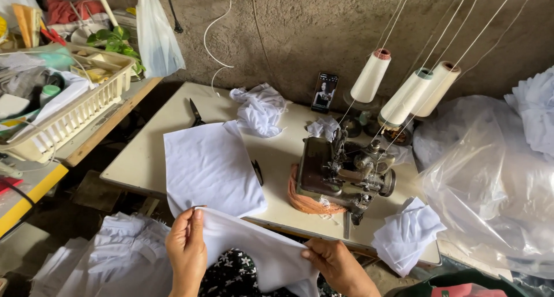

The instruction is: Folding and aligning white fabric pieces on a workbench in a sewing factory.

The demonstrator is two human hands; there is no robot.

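Rough wall behind, cream desk [144,158] below: my left hand [186,248] and right hand [337,265], fingers clamped on a white cloth [254,245] at the desk's near edge, are straightening it; feeding the overlocker [340,173] likely needs aligned edges.

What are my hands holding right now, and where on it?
Both hands hold one white fabric piece: the left hand pinches its upper left corner, and the right hand grips its right edge.
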